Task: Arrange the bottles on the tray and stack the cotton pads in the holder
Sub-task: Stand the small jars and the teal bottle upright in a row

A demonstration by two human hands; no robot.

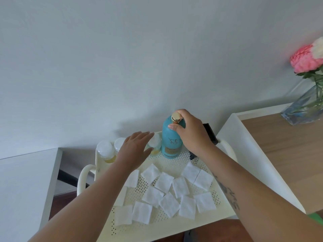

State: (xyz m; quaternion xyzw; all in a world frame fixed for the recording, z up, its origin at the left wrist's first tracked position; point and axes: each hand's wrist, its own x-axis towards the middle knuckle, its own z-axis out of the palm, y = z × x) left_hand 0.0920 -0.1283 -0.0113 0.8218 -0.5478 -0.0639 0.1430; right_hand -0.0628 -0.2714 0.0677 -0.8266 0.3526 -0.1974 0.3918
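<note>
With your right hand (190, 131) gripping the teal bottle (170, 145) and left hand (134, 147) flat and empty, seat it upright beside the small bottles (105, 149).

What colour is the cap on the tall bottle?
Gold cap on the turquoise bottle; the head view shows it.

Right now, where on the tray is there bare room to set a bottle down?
A narrow bare strip runs between the teal bottle and the pads, and another along the front edge of the tray. The wooden table is bare before the vase. Crowded: the middle, covered in pads, and the back, with small bottles, left hand and right hand.
</note>
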